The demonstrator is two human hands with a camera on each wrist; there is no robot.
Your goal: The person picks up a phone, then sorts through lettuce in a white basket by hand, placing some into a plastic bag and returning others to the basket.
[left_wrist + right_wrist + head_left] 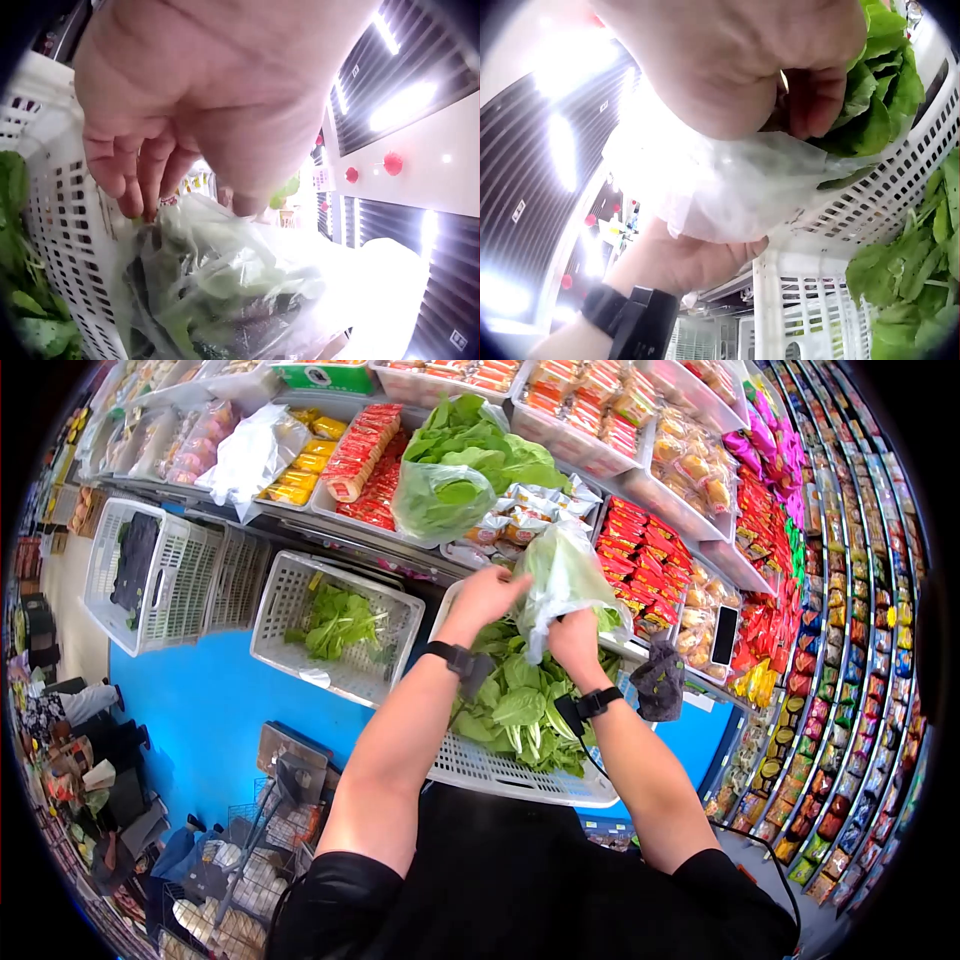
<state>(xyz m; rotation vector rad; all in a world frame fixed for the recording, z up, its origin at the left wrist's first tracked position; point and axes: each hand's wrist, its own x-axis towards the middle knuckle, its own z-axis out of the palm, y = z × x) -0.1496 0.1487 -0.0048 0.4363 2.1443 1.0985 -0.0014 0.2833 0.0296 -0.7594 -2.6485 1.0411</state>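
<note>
A clear plastic bag of leafy greens point(562, 572) hangs over the back edge of a white crate point(520, 785) heaped with loose greens point(522, 705). My right hand point(574, 644) grips the bag's near edge with curled fingers; the right wrist view shows this hand point(742, 64) on the bag point(742, 184), leaves showing beyond. My left hand point(488, 603) touches the bag's left side. Its fingers extend beneath the plastic in the right wrist view. From the left wrist, this hand point(202, 97) is over the bag point(225, 289), fingers bent loosely and thumb apart.
Another bagged bunch of greens point(443, 500) rests on packaged snacks behind. Left of the large crate stands a smaller white crate point(285, 650) holding some greens. A phone point(725, 635) and a dark cloth point(660, 682) are at right. A cart point(250, 860) stands lower left.
</note>
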